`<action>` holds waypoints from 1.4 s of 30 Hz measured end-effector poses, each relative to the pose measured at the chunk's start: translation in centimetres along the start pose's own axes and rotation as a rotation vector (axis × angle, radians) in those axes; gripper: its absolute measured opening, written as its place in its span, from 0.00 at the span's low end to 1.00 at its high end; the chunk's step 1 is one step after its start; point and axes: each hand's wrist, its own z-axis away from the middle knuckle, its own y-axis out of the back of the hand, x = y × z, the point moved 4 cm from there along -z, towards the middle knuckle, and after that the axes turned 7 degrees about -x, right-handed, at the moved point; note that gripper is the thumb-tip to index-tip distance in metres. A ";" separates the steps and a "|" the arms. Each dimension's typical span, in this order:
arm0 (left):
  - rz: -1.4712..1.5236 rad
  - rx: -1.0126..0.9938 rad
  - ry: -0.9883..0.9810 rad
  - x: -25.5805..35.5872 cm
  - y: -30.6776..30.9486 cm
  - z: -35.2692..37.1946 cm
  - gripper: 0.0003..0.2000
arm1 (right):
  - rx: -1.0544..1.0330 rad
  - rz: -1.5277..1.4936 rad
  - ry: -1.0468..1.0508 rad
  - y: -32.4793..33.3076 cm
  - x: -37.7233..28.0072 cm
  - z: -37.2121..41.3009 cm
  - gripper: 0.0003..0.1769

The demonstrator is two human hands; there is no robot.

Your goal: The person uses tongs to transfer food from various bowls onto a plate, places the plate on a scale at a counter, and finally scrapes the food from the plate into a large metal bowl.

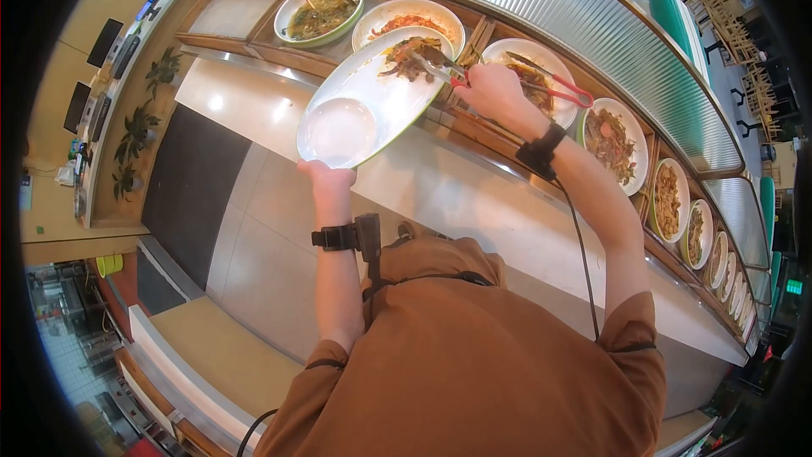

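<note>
Ribbed glass screen [558, 0] backs a row of white bowls [320, 13], 6 near ones holding cooked food, farther ones too small to count. The left hand [328, 175] has fingers nearly closed on 1 white oval plate [359, 101], held before the bowls, bearing meat [410, 61]. The right hand [501, 100], fingers curled tight, grips red-handled tongs [436, 70] over it; 3 plants [139, 131] stand left.
</note>
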 end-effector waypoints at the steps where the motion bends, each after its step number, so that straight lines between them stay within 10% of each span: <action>1: -0.001 -0.001 0.000 0.0 0.1 -0.1 0.30 | 0.003 0.014 0.017 0.1 -0.3 0.3 0.19; 15: -0.067 0.007 -0.015 0.1 0.4 0.0 0.29 | 0.069 -0.022 -0.005 0.9 1.3 1.8 0.24; 29: -0.079 -0.002 -0.030 0.1 0.8 -0.2 0.27 | -0.344 -1.403 -0.541 0.7 16.0 6.7 0.15; 42: -0.079 0.007 -0.014 0.2 0.5 -0.2 0.27 | -0.400 -1.652 -0.619 -3.1 14.4 7.2 0.15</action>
